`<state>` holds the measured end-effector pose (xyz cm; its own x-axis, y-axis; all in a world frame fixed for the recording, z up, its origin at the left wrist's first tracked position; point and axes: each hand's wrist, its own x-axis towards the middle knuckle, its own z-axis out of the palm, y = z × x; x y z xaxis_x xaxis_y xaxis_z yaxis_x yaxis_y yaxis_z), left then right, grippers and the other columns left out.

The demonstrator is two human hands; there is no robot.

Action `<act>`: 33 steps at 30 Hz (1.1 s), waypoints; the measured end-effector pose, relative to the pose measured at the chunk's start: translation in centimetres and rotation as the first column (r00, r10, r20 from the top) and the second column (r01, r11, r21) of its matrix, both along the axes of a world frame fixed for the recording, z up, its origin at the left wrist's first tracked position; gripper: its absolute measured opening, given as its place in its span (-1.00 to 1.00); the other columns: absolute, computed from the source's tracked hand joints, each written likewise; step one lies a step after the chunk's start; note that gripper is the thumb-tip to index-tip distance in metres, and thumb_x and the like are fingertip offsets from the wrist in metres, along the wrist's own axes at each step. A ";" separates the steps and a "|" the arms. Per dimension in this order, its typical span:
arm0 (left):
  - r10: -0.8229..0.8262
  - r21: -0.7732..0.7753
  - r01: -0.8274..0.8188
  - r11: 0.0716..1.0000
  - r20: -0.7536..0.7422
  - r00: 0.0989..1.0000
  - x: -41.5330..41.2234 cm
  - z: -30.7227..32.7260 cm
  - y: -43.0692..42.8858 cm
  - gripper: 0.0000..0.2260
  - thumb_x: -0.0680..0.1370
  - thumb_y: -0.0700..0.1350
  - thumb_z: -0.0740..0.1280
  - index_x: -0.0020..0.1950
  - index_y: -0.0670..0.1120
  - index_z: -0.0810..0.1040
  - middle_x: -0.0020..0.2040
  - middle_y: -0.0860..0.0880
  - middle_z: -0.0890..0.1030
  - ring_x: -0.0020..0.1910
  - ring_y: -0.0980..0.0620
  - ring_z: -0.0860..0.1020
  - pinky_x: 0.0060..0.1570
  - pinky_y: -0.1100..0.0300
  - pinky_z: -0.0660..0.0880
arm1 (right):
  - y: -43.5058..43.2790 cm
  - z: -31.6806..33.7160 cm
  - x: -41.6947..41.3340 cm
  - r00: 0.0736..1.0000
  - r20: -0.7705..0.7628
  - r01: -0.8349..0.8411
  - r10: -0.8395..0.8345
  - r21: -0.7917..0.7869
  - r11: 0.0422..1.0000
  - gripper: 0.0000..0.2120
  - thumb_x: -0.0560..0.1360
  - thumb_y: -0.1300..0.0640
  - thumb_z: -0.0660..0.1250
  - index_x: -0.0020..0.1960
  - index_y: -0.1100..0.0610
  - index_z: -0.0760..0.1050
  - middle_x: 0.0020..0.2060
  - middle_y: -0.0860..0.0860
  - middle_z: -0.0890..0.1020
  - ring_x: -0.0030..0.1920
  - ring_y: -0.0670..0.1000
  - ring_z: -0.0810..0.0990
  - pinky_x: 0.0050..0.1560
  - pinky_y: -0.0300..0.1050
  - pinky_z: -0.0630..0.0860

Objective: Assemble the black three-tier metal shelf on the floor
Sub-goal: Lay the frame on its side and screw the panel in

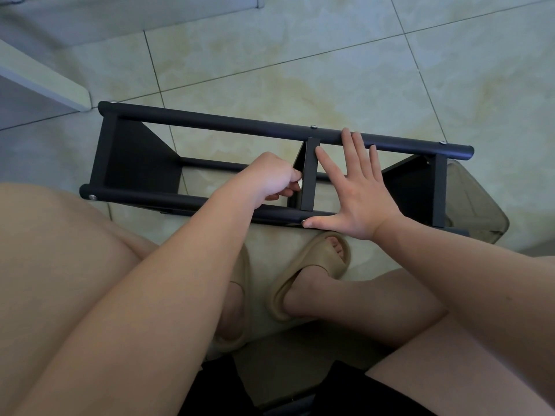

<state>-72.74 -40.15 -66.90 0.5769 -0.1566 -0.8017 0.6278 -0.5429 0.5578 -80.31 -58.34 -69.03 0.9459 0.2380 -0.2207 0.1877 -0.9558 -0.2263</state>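
Beyond bare knees (75,265), the black shelf (141,157) lies sideways on the floor (300,55), left hand (270,178) pinching its middle tier (309,178) with curled fingers, right hand (360,193) spread flat across both rails (210,121) just beside it.

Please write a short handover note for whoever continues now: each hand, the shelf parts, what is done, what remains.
Left hand: fingers curled beside the middle black panel, seemingly pinching a small pale item.
Right hand: open, spread across both black round tubes, thumb by a silver screw.
Black metal shelf: on its side on the tiled floor, three panels between the tubes.
Done: screw heads show on both tubes.
Left: probably check the middle panel's screws, then stand it up.
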 end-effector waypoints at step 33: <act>-0.457 0.065 0.454 0.889 0.038 0.889 0.4 1.0 2.6 -0.76 0.64 -0.25 0.27 -0.16 -0.02 0.62 -0.16 0.07 0.67 -0.25 0.15 0.50 -0.22 0.26 0.37 | 0.2 0.3 -0.1 1.000 0.003 0.004 -0.004 -0.008 1.000 0.19 0.27 -0.71 0.02 0.67 -0.04 -0.13 0.62 0.23 -0.24 0.61 0.22 -0.33 0.58 0.24 -0.31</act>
<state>-72.35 -37.53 -65.89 0.4931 -0.3701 -0.7874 0.2761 -0.7917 0.5450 -80.40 -58.17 -68.78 0.9474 0.2326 -0.2198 0.1847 -0.9583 -0.2181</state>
